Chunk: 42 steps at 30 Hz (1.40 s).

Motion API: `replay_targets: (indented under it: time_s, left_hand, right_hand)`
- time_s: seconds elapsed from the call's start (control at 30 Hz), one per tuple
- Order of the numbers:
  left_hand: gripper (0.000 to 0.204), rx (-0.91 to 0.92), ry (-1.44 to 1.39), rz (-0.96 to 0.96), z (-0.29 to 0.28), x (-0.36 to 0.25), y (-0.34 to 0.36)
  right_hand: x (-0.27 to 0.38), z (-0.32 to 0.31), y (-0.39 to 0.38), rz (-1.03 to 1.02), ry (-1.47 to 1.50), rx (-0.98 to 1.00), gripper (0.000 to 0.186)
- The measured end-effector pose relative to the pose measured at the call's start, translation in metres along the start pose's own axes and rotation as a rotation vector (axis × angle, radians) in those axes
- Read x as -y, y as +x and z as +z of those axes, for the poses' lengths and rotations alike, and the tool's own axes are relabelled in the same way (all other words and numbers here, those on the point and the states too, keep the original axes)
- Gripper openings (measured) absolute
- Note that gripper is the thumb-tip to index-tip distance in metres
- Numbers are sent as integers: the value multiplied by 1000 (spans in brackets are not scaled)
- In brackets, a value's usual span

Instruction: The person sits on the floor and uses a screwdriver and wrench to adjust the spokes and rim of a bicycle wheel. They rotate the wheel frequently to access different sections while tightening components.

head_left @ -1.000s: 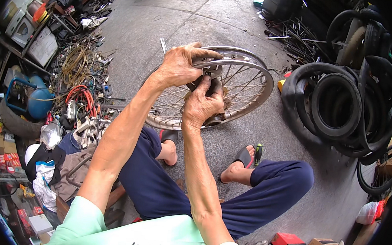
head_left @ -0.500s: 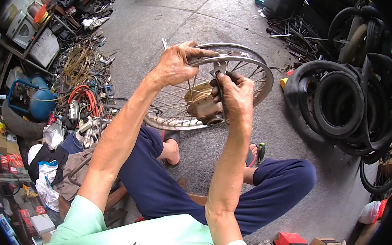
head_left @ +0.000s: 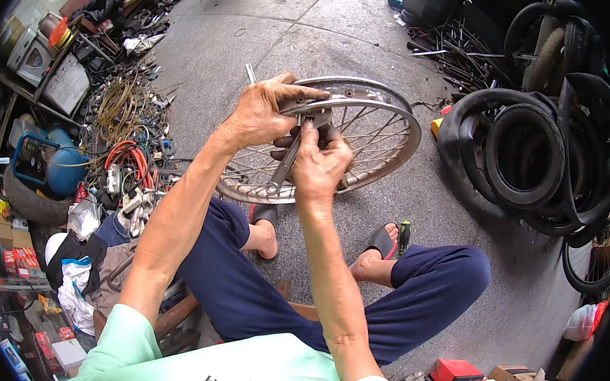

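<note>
A spoked metal wheel rim (head_left: 257, 194) is held tilted in front of my legs, its tan hub mostly hidden behind my right hand. My left hand (head_left: 262, 116) is closed on the rim's upper left part, index finger stretched along the top edge. In my right hand (head_left: 319, 164) is an adjustable wrench (head_left: 283, 168), its jaws up against the rim beside my left fingers and its handle slanting down to the left. A thin silver strip (head_left: 250, 73) pokes out behind my left hand; what it belongs to is hidden.
Black tyres and tubes (head_left: 525, 162) are piled at the right. To the left lie tangled wires (head_left: 120, 102), a blue tank (head_left: 66, 166) and boxed parts. A green-handled tool (head_left: 405, 237) stands by my right sandal (head_left: 382, 239). Boxes (head_left: 455, 376) sit at lower right.
My right hand has moved left along the rim with the wrench, close to my left hand. The wrench handle now slants to the left. The wheel has shifted slightly down and left.
</note>
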<state>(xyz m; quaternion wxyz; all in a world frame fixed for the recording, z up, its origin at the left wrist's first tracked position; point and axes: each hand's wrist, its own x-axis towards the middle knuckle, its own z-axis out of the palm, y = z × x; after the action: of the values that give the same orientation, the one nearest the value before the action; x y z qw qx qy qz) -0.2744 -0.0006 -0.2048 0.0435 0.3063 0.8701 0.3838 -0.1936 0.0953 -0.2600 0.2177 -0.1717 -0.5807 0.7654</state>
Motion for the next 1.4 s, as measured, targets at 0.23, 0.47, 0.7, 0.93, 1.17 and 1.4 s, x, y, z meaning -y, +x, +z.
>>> replay_targets:
  time_s: [0.23,0.47,0.7,0.93,1.17,1.4]
  left_hand:
    - [70,-66,126,-101,5,-13,-6]
    - [68,-55,124,-3,3,-1,-5]
    - [64,-12,129,13,4,-5,0]
    - [60,-2,129,40,6,-9,3]
    - [68,-2,124,28,9,-8,6]
    - [62,-61,168,12,9,-10,5]
  right_hand:
    - [-15,-13,-6,153,127,10,21]
    - [-7,-36,0,193,172,69,36]
    - [-15,-39,-5,227,213,113,23]
    - [4,-35,-7,211,296,64,18]
    - [6,-15,-16,190,270,-42,19]
    - [6,-4,-11,129,254,-95,18]
